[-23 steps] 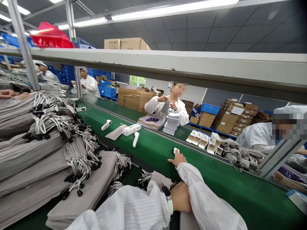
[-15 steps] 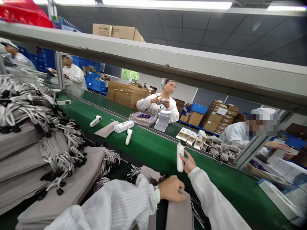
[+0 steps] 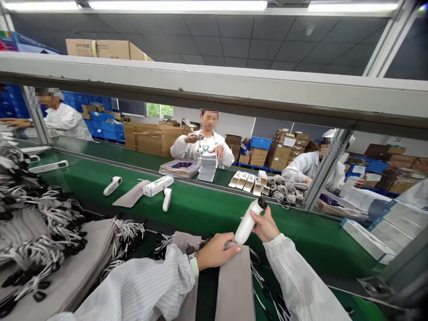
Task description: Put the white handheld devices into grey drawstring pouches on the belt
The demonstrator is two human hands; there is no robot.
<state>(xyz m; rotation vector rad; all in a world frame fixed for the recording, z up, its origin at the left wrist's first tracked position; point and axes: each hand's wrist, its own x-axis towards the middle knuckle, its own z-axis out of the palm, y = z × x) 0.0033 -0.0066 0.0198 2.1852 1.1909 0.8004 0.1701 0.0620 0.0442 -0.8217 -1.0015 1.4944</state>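
Device (image 3: 247, 223) of smooth, rounded white plastic is clamped in the grip of the right hand (image 3: 265, 224), its long axis slanting, black end up and rightward, lower end at the top edge of a grey fabric pouch (image 3: 235, 285), pinched by the left hand (image 3: 216, 251).

Blue crates (image 3: 112, 130); overhead shelf (image 3: 214, 82)

I count one white device (image 3: 246, 224) in my right hand (image 3: 265, 225), one grey pouch (image 3: 235, 285) at my left hand (image 3: 216, 252), and, clustered beyond it, two more devices (image 3: 166, 200), one carton (image 3: 158, 186), another pouch (image 3: 129, 196).
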